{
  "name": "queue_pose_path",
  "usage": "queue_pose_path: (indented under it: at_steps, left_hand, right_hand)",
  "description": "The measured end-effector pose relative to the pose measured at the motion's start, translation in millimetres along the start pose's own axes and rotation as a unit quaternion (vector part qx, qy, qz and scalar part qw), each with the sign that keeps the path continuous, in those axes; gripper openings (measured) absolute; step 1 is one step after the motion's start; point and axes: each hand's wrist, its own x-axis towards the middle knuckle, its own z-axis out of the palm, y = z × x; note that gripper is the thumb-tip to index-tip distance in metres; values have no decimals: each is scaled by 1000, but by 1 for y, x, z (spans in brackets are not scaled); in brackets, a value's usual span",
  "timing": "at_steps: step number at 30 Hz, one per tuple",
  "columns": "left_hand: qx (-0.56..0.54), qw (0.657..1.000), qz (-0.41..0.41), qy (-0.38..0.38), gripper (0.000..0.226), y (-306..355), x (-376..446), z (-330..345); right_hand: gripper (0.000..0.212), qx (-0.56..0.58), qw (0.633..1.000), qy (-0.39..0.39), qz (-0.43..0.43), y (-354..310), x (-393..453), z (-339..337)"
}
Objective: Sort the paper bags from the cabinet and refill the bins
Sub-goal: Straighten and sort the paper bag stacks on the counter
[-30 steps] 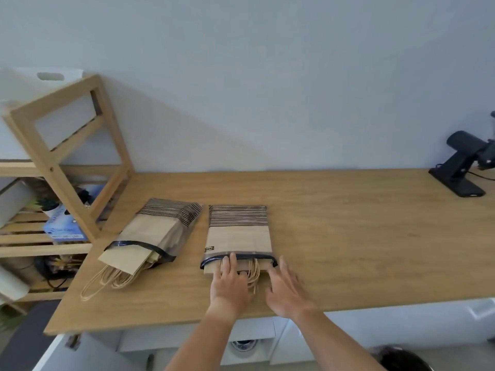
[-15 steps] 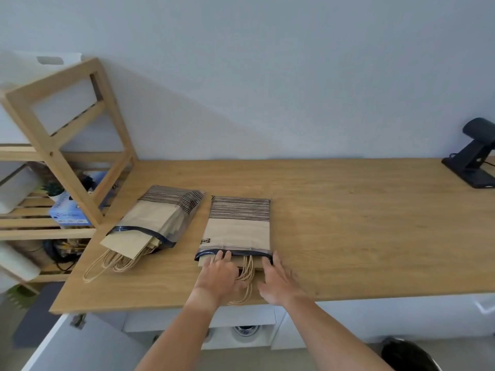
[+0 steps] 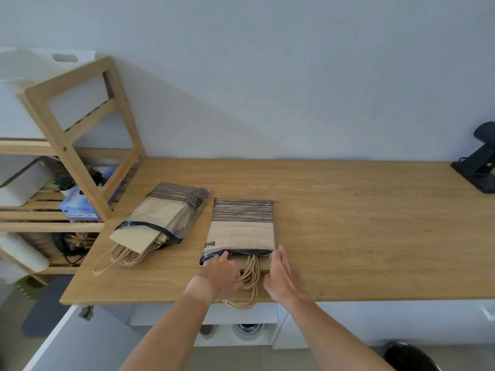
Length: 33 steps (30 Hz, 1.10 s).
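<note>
Two clear plastic packs of brown paper bags lie on the wooden countertop (image 3: pixel 348 223). The right pack (image 3: pixel 242 226) lies straight in front of me, with twisted paper handles (image 3: pixel 250 279) spilling out of its open near end. My left hand (image 3: pixel 221 275) rests on the bags' near edge, its fingers at the pack's opening and over the handles. My right hand (image 3: pixel 284 274) lies with straight fingers along the pack's right near corner. The left pack (image 3: pixel 163 218) lies tilted, bags and handles sticking out toward the counter's left edge.
A wooden shelf unit (image 3: pixel 69 145) stands at the left with white bins (image 3: pixel 18 183), a blue box (image 3: pixel 80 207) and a small plant. A black lamp base (image 3: pixel 479 170) sits at the far right. An open white cabinet door (image 3: pixel 80 341) hangs below the counter.
Both hands have slid slightly toward me along the right pack's open end, and more of the paper handles now hangs over the counter's front edge. The view has shifted.
</note>
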Motion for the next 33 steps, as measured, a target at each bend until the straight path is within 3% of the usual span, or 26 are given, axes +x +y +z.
queue_pose_path:
  at_steps: [5, 10, 16, 19, 21, 23, 25, 27, 31, 33]
  left_hand:
    - [78, 997, 8, -12, 52, 11, -3, 5]
    - [86, 996, -1, 12, 50, 16, -7, 16]
    - [77, 991, 18, 109, 48, 13, -20, 27]
    - [80, 982, -33, 168, 42, 17, -25, 35]
    - [42, 983, -66, 164, 42, 14, -25, 37]
    - [-80, 983, -40, 157, 39, 2, -20, 34]
    - [-255, 957, 13, 137, 36, -11, -16, 24]
    - [-353, 924, 42, 140, 39, -21, -12, 16]
    - [-363, 920, 69, 129, 44, -28, -14, 16]
    - [-371, 915, 76, 139, 45, -29, -13, 18]
  right_hand:
    - [53, 15, 999, 0, -30, 1, -6, 3]
    - [74, 48, 996, -12, -75, 8, -12, 3]
    - [93, 21, 996, -26, -78, 9, -11, 8]
    - [90, 17, 998, -30, -58, 5, -2, 10]
    - [79, 22, 998, -25, -49, -1, 6, 8]
    - [67, 32, 999, -12, -38, -9, 11, 7]
    - [58, 50, 998, -4, -25, -14, 17, 7]
    - [55, 59, 998, 16, -24, -17, 24, 7]
    - [47, 13, 996, 70, -46, -19, 35, 9]
    - [47, -71, 990, 87, -86, -20, 35, 9]
